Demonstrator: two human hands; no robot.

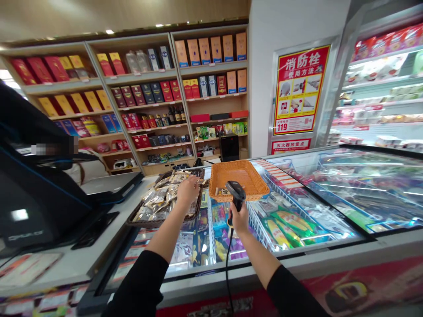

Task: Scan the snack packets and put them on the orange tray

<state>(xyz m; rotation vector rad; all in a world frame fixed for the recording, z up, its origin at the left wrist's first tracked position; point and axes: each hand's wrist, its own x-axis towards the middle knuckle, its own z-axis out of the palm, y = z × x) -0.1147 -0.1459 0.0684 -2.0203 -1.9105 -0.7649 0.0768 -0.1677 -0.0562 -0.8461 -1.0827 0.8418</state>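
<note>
My right hand (240,218) is wrapped round the handle of a black barcode scanner (235,190). The scanner is held upright in front of the orange wicker basket (243,169), and its cable (228,268) hangs down. A few small packets (222,191) lie at the near left of that basket, partly behind the scanner. To the left, a dark brown woven basket (145,223) is heaped with small clear-and-tan snack packets (158,196). My left hand (188,190) is over its right side, fingers closed at a small packet (204,181); the fingertips are partly hidden.
Both baskets rest on a glass-topped freezer (205,264) full of bagged frozen food. At the left, a black checkout terminal (39,193) stands on a white counter (79,259). Behind are shelves of boxed goods (142,94), a red fire-hydrant poster (301,90) and a lit chiller (386,92).
</note>
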